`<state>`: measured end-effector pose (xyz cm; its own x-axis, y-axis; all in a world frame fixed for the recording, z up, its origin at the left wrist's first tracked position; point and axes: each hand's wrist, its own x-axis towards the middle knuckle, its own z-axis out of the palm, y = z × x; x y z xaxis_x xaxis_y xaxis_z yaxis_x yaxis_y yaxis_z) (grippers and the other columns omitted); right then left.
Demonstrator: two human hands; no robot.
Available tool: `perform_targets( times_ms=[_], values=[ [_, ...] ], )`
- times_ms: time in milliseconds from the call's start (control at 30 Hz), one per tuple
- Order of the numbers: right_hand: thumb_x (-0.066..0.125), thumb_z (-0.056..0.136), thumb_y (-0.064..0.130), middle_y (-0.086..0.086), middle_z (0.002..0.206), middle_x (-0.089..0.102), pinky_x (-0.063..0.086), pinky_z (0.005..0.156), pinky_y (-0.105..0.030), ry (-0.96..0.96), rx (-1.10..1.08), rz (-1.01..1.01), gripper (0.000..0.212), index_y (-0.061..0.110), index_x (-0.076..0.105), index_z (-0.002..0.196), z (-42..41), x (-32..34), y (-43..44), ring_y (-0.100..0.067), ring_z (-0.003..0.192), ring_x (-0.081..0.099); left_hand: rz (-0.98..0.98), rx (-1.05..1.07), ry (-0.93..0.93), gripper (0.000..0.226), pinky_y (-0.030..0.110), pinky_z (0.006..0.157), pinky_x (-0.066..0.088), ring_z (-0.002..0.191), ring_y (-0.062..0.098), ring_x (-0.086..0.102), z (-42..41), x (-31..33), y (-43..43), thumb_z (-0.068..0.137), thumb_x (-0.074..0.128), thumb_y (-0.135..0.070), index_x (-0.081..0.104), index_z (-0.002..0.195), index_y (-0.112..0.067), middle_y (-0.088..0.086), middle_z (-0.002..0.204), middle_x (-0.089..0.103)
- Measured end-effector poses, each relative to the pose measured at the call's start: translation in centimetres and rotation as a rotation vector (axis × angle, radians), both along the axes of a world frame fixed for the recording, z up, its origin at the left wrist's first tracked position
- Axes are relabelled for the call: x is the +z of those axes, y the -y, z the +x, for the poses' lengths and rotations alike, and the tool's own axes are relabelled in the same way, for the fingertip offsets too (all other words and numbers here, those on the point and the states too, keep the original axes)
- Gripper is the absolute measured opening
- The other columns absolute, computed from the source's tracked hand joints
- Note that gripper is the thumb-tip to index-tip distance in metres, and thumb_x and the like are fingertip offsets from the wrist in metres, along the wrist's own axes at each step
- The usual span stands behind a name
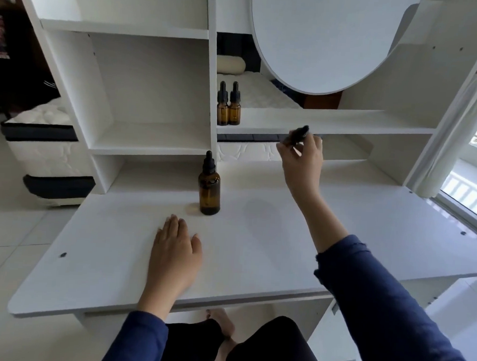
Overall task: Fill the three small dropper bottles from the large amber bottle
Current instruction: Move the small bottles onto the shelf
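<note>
Standing upright at centre frame on the white desktop (256, 237): large amber bottle (209, 191), dropper cap on. Pair of small dropper bottles (234, 110), capped, touching side by side on the shelf (333, 119) just above. Third small dropper bottle (300, 132), tilted and largely hidden, gripped in the curled fingers of the right hand (303, 159) at centre right, near the shelf edge. Left hand (176, 243) flat on the desktop, fingers straight, holding nothing. Recommended: set the held bottle upright beside the large one, keeping the forearm clear of it. Oval mirror (324, 40) upper right; no obstruction apparent.
</note>
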<state>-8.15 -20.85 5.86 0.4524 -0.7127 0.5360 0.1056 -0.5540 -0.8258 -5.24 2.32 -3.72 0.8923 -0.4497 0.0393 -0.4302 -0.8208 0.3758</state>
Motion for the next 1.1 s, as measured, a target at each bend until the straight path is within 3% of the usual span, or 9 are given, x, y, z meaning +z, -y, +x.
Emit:
perform_targets(
  times_ms=[167, 233, 333, 367, 500, 567, 700, 867, 1100],
  values=[
    [0.065, 0.084, 0.011, -0.009, 0.111, 0.051, 0.044, 0.072, 0.001, -0.006, 0.065, -0.060, 0.030, 0.002, 0.054, 0.111, 3.4, 3.4, -0.8, -0.011, 0.093, 0.051, -0.016, -0.010, 0.006, 0.057, 0.031, 0.118, -0.002, 0.148, 0.020, 0.000, -0.2, 0.0, -0.2, 0.101, 0.018, -0.034, 0.006, 0.149, -0.005, 0.011, 0.159, 0.000],
    [0.067, 0.083, 0.012, -0.007, 0.110, 0.057, 0.045, 0.072, -0.007, -0.040, 0.063, -0.103, 0.031, 0.005, 0.055, 0.111, 4.4, 4.0, -0.8, -0.012, 0.095, 0.053, -0.022, -0.007, 0.011, 0.057, 0.031, 0.118, -0.001, 0.148, 0.020, 0.000, -0.1, 0.1, -0.3, 0.101, 0.018, -0.034, 0.006, 0.149, -0.006, 0.011, 0.159, 0.001],
    [0.069, 0.079, 0.010, -0.007, 0.105, 0.064, 0.051, 0.083, -0.027, -0.098, 0.069, -0.122, 0.031, 0.007, 0.056, 0.107, 5.1, 4.4, -0.5, -0.018, 0.095, 0.059, -0.032, -0.006, 0.016, 0.057, 0.032, 0.119, -0.001, 0.148, 0.020, 0.001, -0.2, 0.0, -0.3, 0.100, 0.019, -0.034, 0.007, 0.149, -0.005, 0.011, 0.159, 0.001],
    [0.069, 0.079, 0.008, -0.007, 0.104, 0.065, 0.052, 0.082, -0.026, -0.110, 0.081, -0.104, 0.032, 0.007, 0.056, 0.108, 5.3, 4.5, -0.5, -0.016, 0.094, 0.060, -0.035, -0.004, 0.018, 0.057, 0.032, 0.119, -0.001, 0.148, 0.020, 0.001, -0.1, 0.0, -0.3, 0.100, 0.019, -0.034, 0.007, 0.149, -0.005, 0.011, 0.159, 0.001],
    [0.066, 0.082, 0.004, -0.004, 0.104, 0.065, 0.046, 0.061, -0.003, -0.110, 0.090, -0.082, 0.033, 0.008, 0.055, 0.113, 5.8, 4.7, -0.5, -0.008, 0.086, 0.058, -0.027, -0.007, 0.026, 0.057, 0.032, 0.119, -0.002, 0.148, 0.020, 0.000, -0.1, 0.1, -0.3, 0.101, 0.018, -0.034, 0.006, 0.149, -0.005, 0.011, 0.159, 0.000],
    [0.066, 0.082, 0.004, -0.006, 0.106, 0.066, 0.043, 0.057, 0.000, -0.117, 0.084, -0.077, 0.032, 0.007, 0.056, 0.113, 6.2, 4.7, -0.4, -0.008, 0.087, 0.059, -0.024, -0.006, 0.025, 0.057, 0.032, 0.119, -0.002, 0.148, 0.020, -0.001, 0.0, 0.2, -0.3, 0.101, 0.018, -0.034, 0.005, 0.149, -0.005, 0.011, 0.159, 0.000],
    [0.067, 0.081, 0.006, -0.007, 0.109, 0.065, 0.043, 0.060, -0.006, -0.161, 0.063, -0.105, 0.030, 0.008, 0.059, 0.110, 6.8, 4.9, -0.4, -0.013, 0.092, 0.061, -0.018, -0.005, 0.030, 0.058, 0.032, 0.119, -0.003, 0.148, 0.020, -0.001, 0.0, 0.1, -0.2, 0.101, 0.017, -0.034, 0.005, 0.149, -0.004, 0.011, 0.159, 0.000],
    [0.069, 0.081, 0.011, -0.006, 0.108, 0.065, 0.042, 0.074, -0.017, -0.232, 0.049, -0.130, 0.035, 0.008, 0.058, 0.114, 7.3, 5.4, -0.3, -0.011, 0.088, 0.056, -0.021, -0.001, 0.035, 0.058, 0.031, 0.119, -0.003, 0.148, 0.020, -0.001, 0.0, 0.1, -0.3, 0.101, 0.018, -0.033, 0.005, 0.149, -0.004, 0.011, 0.159, 0.000],
    [0.069, 0.081, 0.012, -0.007, 0.111, 0.066, 0.046, 0.078, -0.020, -0.247, 0.063, -0.158, 0.036, 0.009, 0.058, 0.115, 7.7, 5.4, -0.3, -0.011, 0.086, 0.059, -0.025, -0.001, 0.036, 0.057, 0.031, 0.119, -0.003, 0.148, 0.020, -0.001, 0.0, 0.1, -0.3, 0.101, 0.018, -0.033, 0.005, 0.149, -0.004, 0.012, 0.159, 0.000]
  ],
)
